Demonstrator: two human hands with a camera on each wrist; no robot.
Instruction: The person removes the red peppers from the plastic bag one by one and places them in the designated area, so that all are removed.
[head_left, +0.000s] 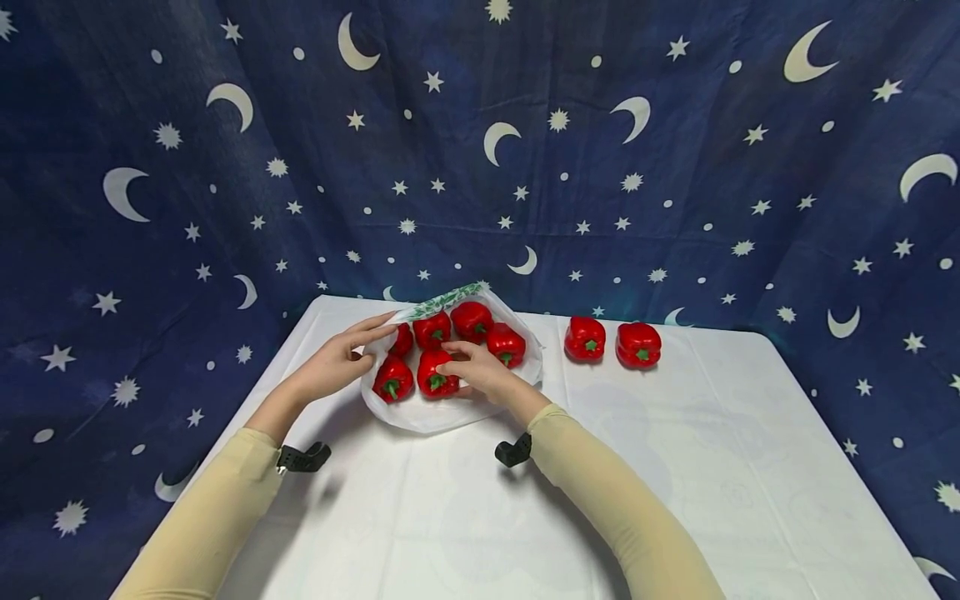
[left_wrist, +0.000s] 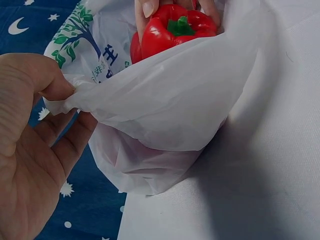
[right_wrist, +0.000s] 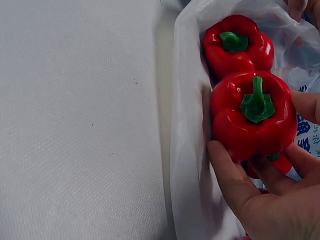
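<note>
Right hand [right_wrist: 277,200]: red pepper [right_wrist: 237,132] between thumb [right_wrist: 306,107] and fingers [right_wrist: 227,172].

Thin white plastic bag with green leaf print [head_left: 427,419]: mouth is spread wide, rim is pinched at its left | glossy red bell pepper with green stem [right_wrist: 252,132]: is gripped inside the bag, stem outward | five matching red peppers [head_left: 472,322]: are contained around it | two more red peppers [head_left: 585,339]: are placed side by side, right of the bag
</note>
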